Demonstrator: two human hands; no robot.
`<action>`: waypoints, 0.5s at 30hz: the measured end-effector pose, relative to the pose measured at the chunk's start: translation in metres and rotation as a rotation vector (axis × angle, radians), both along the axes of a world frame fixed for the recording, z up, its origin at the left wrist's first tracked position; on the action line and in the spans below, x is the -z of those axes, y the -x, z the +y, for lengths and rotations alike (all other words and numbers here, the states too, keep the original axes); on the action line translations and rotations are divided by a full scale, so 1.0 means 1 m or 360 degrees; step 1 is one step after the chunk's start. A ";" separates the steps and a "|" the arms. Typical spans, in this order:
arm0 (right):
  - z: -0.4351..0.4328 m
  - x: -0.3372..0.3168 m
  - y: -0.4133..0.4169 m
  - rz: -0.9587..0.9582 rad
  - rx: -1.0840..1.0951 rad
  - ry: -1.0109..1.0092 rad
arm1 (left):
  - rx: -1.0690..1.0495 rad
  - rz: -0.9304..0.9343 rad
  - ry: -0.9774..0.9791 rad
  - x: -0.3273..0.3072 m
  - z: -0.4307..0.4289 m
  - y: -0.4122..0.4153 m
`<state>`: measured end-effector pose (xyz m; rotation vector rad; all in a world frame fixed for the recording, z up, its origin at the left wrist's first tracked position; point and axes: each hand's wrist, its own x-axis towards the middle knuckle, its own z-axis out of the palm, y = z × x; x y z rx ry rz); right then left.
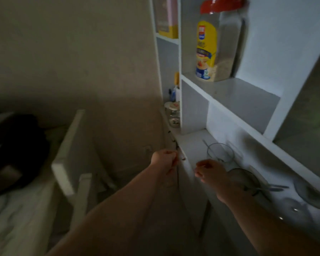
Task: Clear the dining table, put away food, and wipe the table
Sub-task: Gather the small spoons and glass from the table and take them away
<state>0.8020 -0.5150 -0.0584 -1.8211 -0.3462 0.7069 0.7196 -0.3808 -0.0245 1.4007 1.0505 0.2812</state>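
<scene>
Food jar (pixel 220 39) is sitting stowed on the shelf (pixel 248 89) — hands are working below.
Left hand (pixel 164 160) and right hand (pixel 210 170) are curling at the counter (pixel 194 143), perhaps opening a door — blur is hiding any grip.

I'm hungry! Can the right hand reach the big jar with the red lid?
Probably yes: the big clear plastic jar with the red lid stands at the front of its white shelf, nothing before it, above the right hand.
</scene>
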 end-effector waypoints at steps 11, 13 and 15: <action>0.075 -0.039 0.127 0.0059 -0.0635 -0.0242 | -0.0845 -0.0177 -0.0088 -0.041 -0.004 0.181; 0.081 -0.043 0.160 0.0085 -0.0771 -0.0250 | -0.0993 -0.0173 -0.0065 -0.044 -0.006 0.218; 0.085 -0.046 0.197 0.0078 -0.0928 -0.0240 | -0.1158 -0.0173 -0.0045 -0.045 -0.010 0.257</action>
